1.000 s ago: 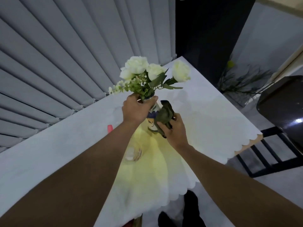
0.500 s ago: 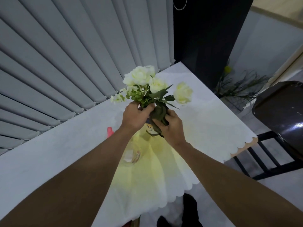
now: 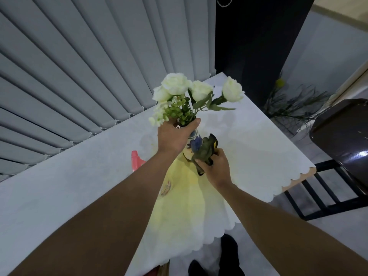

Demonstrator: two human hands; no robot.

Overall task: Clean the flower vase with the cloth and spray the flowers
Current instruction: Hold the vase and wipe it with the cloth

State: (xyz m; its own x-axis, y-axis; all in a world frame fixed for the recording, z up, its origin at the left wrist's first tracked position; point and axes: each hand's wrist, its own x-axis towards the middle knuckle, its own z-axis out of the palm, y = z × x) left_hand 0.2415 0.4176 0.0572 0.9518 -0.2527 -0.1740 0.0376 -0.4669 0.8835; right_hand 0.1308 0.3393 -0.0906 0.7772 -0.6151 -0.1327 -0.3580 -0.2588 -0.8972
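A pale flower vase [image 3: 193, 144] with a blue painted flower stands on the white-covered table [image 3: 258, 148]. White roses with green leaves [image 3: 197, 92] stick out of its mouth. My left hand [image 3: 175, 136] grips the vase around its neck, just under the blooms. My right hand [image 3: 216, 170] holds a bunched dark green cloth [image 3: 205, 151] pressed against the vase's lower right side. A red spray nozzle [image 3: 137, 160] shows left of my left forearm; the bottle below it is mostly hidden by the arm.
Grey vertical blinds [image 3: 79, 76] run along the table's far edge. The scalloped tablecloth edge [image 3: 294, 180] ends at the right, with a dark chair [image 3: 342, 140] beyond it. A wispy green plant [image 3: 290, 106] stands on the floor by the dark wall.
My right hand has slid the cloth down from the vase's neck to its lower side, uncovering the blue painted flower. The vase and flowers have tipped back upright.
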